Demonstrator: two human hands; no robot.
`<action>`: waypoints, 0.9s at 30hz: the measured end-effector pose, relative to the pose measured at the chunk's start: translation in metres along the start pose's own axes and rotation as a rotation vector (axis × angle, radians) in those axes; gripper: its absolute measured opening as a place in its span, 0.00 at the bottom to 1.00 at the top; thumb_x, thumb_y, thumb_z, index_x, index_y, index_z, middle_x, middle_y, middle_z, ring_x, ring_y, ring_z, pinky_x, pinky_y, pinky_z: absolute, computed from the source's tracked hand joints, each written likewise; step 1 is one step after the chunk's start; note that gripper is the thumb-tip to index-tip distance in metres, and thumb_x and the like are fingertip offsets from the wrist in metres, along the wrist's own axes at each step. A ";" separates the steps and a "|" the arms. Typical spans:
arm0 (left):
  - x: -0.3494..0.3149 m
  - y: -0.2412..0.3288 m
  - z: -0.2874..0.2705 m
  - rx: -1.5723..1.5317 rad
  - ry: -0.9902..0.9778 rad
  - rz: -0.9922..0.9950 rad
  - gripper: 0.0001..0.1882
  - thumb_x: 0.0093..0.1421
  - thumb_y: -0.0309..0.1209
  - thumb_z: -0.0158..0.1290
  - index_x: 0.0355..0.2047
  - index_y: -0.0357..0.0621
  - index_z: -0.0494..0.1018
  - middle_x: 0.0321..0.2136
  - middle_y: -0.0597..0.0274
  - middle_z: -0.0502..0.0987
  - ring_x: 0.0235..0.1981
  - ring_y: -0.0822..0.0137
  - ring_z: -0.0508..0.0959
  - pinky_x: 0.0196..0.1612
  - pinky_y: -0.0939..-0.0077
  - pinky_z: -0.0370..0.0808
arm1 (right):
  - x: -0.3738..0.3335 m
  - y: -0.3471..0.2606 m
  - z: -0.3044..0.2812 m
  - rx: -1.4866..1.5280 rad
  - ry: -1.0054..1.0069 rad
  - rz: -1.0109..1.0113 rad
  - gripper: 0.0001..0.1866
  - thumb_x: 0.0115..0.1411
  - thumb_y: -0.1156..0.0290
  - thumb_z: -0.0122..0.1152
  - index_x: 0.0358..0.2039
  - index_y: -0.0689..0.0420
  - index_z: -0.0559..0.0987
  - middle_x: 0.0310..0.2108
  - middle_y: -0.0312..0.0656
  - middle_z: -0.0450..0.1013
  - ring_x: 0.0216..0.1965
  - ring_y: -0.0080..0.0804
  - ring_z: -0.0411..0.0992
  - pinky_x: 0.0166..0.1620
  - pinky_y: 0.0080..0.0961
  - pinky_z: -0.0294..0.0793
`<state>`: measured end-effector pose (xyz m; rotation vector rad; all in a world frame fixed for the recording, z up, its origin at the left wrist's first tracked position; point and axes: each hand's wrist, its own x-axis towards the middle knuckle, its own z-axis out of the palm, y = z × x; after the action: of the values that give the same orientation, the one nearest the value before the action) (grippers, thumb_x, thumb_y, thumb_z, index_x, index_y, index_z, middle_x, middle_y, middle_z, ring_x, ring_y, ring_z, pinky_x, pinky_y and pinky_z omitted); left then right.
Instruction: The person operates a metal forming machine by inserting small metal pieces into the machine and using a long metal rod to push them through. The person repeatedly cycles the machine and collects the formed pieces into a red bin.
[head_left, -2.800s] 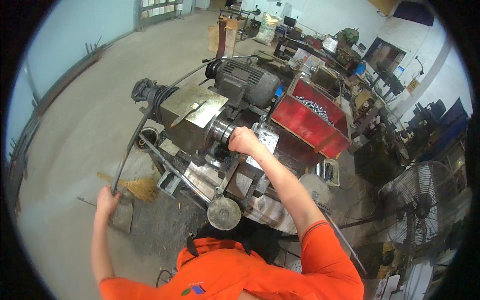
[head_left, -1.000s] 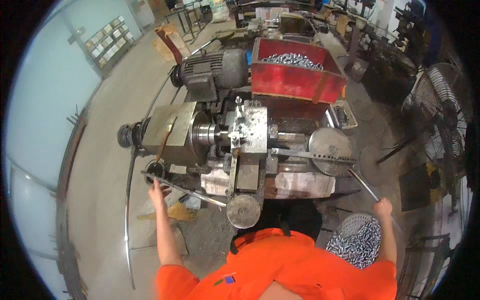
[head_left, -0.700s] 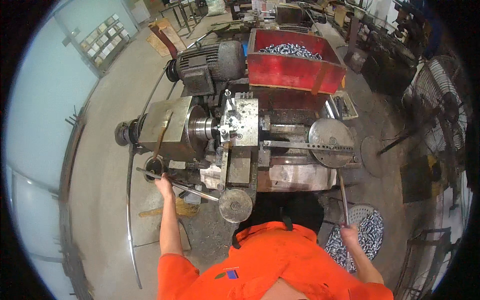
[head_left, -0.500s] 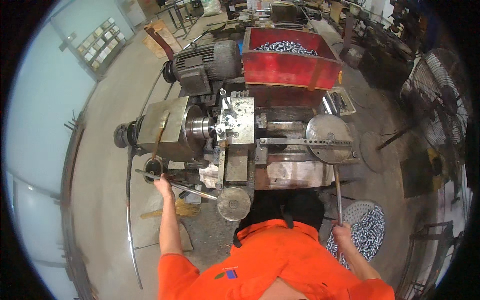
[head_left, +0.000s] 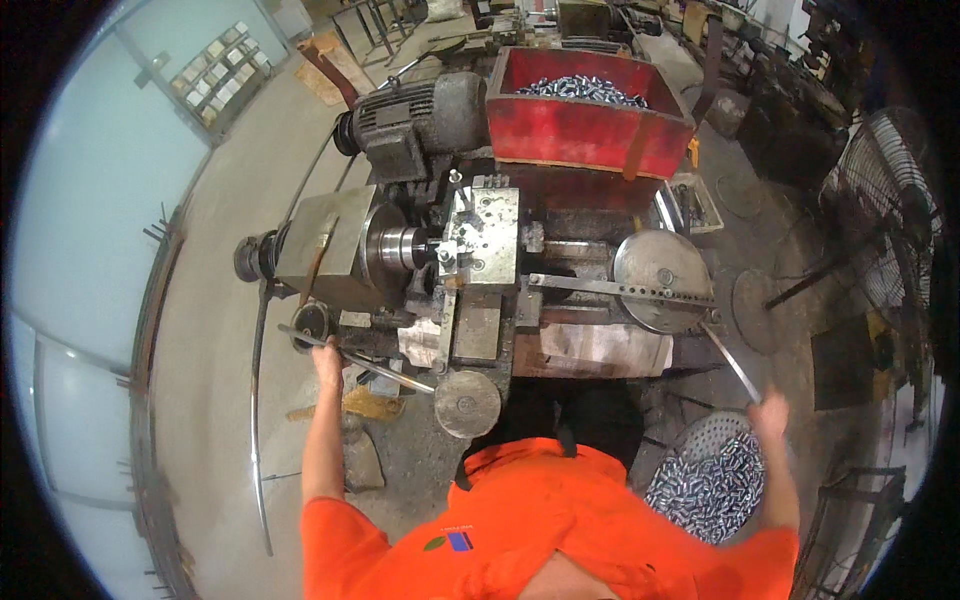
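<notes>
A small lathe-like machine stands before me, its round metal chuck (head_left: 398, 248) at the left and a tool block (head_left: 490, 235) in the middle. My left hand (head_left: 327, 365) is closed around a long steel lever (head_left: 385, 371), which runs to a small round disc (head_left: 467, 404). At the right, my right hand (head_left: 769, 413) grips the end of another lever (head_left: 732, 362), joined to a large round disc (head_left: 660, 281). A flat bar with a row of holes (head_left: 620, 288) links that disc to the middle of the machine. My right hand is slightly blurred.
A red bin (head_left: 590, 135) of small metal pieces sits behind the machine, beside an electric motor (head_left: 415, 118). Below my right arm lies a perforated basket (head_left: 700, 437) heaped with similar pieces. A floor fan (head_left: 880, 210) stands at the right.
My right hand has swung its lever outward to the right and slightly up, turning the large disc. My left hand keeps its hold, nearly still. The view has shifted slightly.
</notes>
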<state>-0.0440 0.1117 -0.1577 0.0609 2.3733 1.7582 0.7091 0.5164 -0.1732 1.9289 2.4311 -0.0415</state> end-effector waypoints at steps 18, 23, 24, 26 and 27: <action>-0.021 -0.140 0.013 1.319 -0.131 0.241 0.26 0.54 0.55 0.48 0.27 0.40 0.74 0.24 0.49 0.77 0.30 0.52 0.79 0.34 0.58 0.75 | -0.059 -0.145 0.039 0.468 0.212 -0.105 0.32 0.36 0.70 0.56 0.48 0.60 0.72 0.51 0.54 0.66 0.51 0.52 0.65 0.55 0.37 0.64; -0.012 -0.212 0.028 0.842 -0.093 0.292 0.27 0.53 0.54 0.48 0.35 0.39 0.72 0.29 0.45 0.77 0.34 0.48 0.78 0.36 0.55 0.74 | -0.064 -0.199 -0.005 0.604 0.130 -0.159 0.23 0.37 0.72 0.56 0.39 0.62 0.76 0.42 0.51 0.73 0.44 0.49 0.71 0.48 0.33 0.70; -0.011 -0.187 0.015 1.026 -0.267 0.248 0.27 0.54 0.54 0.48 0.37 0.40 0.71 0.30 0.45 0.77 0.34 0.48 0.78 0.36 0.56 0.75 | -0.056 -0.203 -0.018 0.611 0.126 -0.209 0.23 0.37 0.73 0.56 0.39 0.62 0.76 0.41 0.50 0.73 0.43 0.49 0.71 0.47 0.34 0.70; 0.000 -0.141 -0.003 1.316 -0.488 0.240 0.27 0.54 0.54 0.47 0.40 0.41 0.70 0.31 0.47 0.78 0.35 0.50 0.79 0.37 0.57 0.75 | -0.042 -0.212 -0.036 0.650 0.107 -0.287 0.23 0.36 0.74 0.57 0.39 0.62 0.77 0.38 0.50 0.74 0.41 0.49 0.72 0.45 0.34 0.71; 0.002 -0.124 -0.004 1.415 -0.525 0.267 0.27 0.55 0.55 0.46 0.40 0.42 0.70 0.32 0.47 0.78 0.35 0.50 0.79 0.37 0.58 0.75 | -0.032 -0.218 -0.045 0.637 0.176 -0.367 0.23 0.36 0.74 0.57 0.38 0.62 0.77 0.36 0.50 0.74 0.39 0.48 0.73 0.43 0.34 0.71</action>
<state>-0.0371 0.0712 -0.2743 0.8856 2.6413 -0.2235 0.5034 0.4380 -0.1272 1.6673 3.1388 -0.7735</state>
